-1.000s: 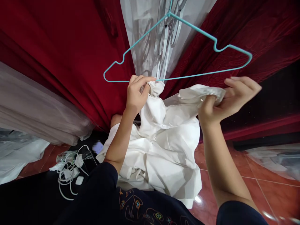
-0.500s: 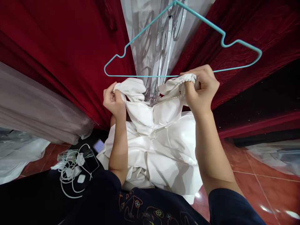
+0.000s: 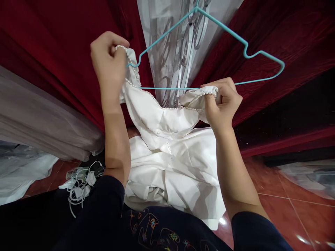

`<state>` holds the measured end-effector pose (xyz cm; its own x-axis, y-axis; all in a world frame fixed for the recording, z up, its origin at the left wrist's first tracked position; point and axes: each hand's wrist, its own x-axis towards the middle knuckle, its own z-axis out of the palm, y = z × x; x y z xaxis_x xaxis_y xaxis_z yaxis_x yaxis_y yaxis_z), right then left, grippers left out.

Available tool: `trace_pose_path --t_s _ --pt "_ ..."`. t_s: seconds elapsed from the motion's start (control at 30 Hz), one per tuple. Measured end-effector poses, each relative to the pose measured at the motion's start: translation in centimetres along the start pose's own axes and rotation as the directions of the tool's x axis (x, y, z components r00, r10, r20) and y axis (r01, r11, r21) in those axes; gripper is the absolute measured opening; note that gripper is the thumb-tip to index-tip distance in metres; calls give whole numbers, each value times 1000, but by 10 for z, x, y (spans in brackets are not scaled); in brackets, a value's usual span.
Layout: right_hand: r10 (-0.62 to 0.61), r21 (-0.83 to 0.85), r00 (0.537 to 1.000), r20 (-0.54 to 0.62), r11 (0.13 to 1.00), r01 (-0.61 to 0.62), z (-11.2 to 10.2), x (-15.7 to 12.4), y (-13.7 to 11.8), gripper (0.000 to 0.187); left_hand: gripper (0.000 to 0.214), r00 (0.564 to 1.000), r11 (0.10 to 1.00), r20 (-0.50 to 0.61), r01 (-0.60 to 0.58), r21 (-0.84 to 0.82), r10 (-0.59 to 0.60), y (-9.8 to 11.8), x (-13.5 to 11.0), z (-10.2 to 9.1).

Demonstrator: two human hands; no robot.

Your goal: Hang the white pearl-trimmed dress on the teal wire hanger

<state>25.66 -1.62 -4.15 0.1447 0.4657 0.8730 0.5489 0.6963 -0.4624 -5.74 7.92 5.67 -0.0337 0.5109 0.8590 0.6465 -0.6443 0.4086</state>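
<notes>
A white dress (image 3: 172,146) with pearl beading along its neckline lies across my lap, its bodice lifted toward a light-blue hanger (image 3: 167,36). My left hand (image 3: 110,59) is closed on the dress's left beaded strap, which covers the hanger's left end. The notch on that side shows just beside the strap. Lower down, my right hand (image 3: 223,103) pinches the other beaded strap just under the hanger's bottom bar. The hanger's right end is bare. What the hanger's hook hangs from is out of view.
Deep red drapes or gowns (image 3: 65,45) hang on both sides, with a sheer white fabric (image 3: 157,42) between them. A tangle of white cables (image 3: 80,188) lies on a black surface at lower left. Red floor tiles (image 3: 277,205) show at right.
My left hand has moved up and left, bringing the left strap over the hanger's left end. The bodice has stretched upward on that side. My right hand has barely moved.
</notes>
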Motion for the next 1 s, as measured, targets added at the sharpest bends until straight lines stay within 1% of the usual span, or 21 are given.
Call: trace_pose_path --t_s 0.07,0.13,0.2,0.23,0.3,0.33,0.37,0.4,0.47,0.5,0.57,0.67,0.73,0.77,0.8,0.83,0.87,0.9,0.93,0.97,1.0 --pt "22 3 1000 6 1000 -22 1 -1 2 27 13 996 997 89 11 82 -18 18 -3 14" --pt "31 0 999 20 1000 -31 1 -2 5 27 4 992 996 126 -10 87 -1 32 -12 28" --pt "28 -1 999 34 1000 -28 1 -2 9 28 23 995 997 80 -63 44 59 45 -25 38" --pt "25 -4 999 40 1000 -25 1 -2 10 28 31 994 994 10 -106 15 106 52 -33 42" --pt "21 -9 999 47 1000 -21 0 -2 13 29 29 976 979 -102 -200 -48 195 67 -48 48" --pt "17 -11 999 49 1000 -17 0 -2 14 29 26 972 972 -89 -225 -73 218 74 -57 52" --pt "12 -13 999 49 1000 -12 0 -2 15 29 27 974 969 -15 -227 -93 227 79 -65 55" --pt "7 -16 999 49 1000 -6 0 -2 17 29 30 969 971 102 -215 -105 226 84 -74 59" --pt "-2 -35 999 53 999 4 0 -2 21 29 34 920 985 351 -156 -80 174 88 -89 67" --pt "-4 -48 998 57 999 7 0 -2 22 29 34 896 990 421 -132 -54 143 89 -95 70" --pt "-13 -60 998 68 998 17 1 -3 21 28 31 875 995 476 -101 -1 89 89 -103 74" --pt "-47 -50 994 97 997 53 -1 -5 11 23 29 875 995 481 -88 39 59 93 -104 71" --pt "-81 -83 992 100 993 89 -5 -7 6 24 29 868 996 494 -80 30 55 98 -101 67" --pt "-103 -121 993 63 987 110 -10 -7 8 27 29 863 997 503 -72 23 51 101 -99 65" --pt "-133 -171 991 -14 977 129 -17 -6 13 29 30 858 998 511 -63 17 46 103 -98 63" --pt "-184 -227 975 -128 962 152 -27 -4 22 32 30 855 998 516 -56 16 39 105 -97 62" --pt "-241 -283 937 -251 944 168 -39 0 35 34 31 854 998 519 -51 21 33 105 -95 60" --pt "-308 -334 874 -375 925 183 -53 6 51 34 31 855 998 519 -50 30 27 105 -94 59" --pt "-386 -365 809 -443 902 231 -68 14 67 32 31 855 998 518 -52 40 24 105 -94 57" --pt "-406 -373 799 -444 894 247 -83 23 82 31 31 855 997 518 -56 48 23 104 -93 55" --pt "-347 -349 860 -374 912 216 -97 34 93 34 30 853 997 522 -59 52 23 104 -92 53"
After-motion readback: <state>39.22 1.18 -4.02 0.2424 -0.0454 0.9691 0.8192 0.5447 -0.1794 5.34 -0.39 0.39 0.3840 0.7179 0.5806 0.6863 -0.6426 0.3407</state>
